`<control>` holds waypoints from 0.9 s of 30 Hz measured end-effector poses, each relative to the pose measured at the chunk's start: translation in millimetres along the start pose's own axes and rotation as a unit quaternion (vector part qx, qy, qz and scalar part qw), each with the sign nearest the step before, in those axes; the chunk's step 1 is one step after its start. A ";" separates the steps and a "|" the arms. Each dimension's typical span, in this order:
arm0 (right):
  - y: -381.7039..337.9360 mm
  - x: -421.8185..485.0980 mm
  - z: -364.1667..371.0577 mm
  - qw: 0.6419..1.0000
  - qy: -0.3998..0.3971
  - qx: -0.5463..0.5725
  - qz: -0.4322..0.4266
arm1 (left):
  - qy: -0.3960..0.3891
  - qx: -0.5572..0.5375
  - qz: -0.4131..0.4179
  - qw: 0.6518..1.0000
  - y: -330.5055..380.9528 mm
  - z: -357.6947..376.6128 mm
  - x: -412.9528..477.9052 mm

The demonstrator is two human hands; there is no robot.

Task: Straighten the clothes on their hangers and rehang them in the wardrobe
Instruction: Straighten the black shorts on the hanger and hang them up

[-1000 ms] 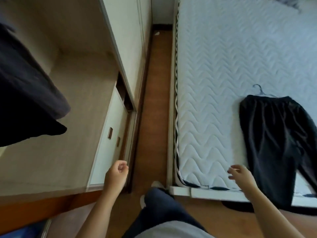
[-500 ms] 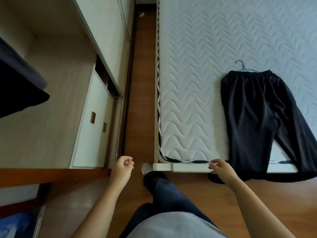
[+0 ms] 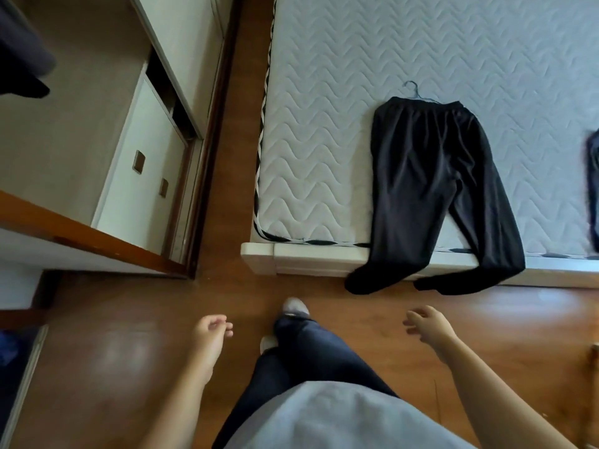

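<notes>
Left hand (image 3: 210,332), right hand (image 3: 428,325) empty; black trousers (image 3: 434,189) on mattress (image 3: 324,108).

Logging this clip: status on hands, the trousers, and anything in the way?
Left hand and right hand empty, over the floor. Black trousers on hanger, flat on mattress, cuffs hanging off. Path clear.

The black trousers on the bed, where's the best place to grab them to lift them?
Probably by the hanger hook, which sticks out bare above the waistband on the mattress. Reach over the bed's foot; the trousers lie flat, legs drooping off the edge.
</notes>
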State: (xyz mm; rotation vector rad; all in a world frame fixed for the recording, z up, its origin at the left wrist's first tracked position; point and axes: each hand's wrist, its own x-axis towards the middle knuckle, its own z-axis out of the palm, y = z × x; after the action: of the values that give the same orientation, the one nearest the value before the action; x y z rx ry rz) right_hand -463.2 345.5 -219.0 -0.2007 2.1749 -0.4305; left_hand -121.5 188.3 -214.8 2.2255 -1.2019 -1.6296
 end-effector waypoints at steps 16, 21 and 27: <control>191.0 65.8 -233.9 0.999 0.044 0.013 0.011 | -0.029 0.162 0.099 0.981 60.9 270.9 -95.2; 288.5 84.1 -297.0 0.984 0.059 -0.005 0.169 | -0.145 0.386 0.249 0.877 106.1 369.5 -130.9; 212.4 123.2 -302.7 0.993 0.027 0.016 0.110 | -0.134 0.329 0.169 0.919 128.4 376.5 -100.7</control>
State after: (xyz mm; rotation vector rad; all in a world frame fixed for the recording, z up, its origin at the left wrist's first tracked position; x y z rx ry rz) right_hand -777.2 576.3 -224.5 0.0701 2.2124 -0.3485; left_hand -517.9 293.6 -225.2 1.9436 -2.3504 -1.5707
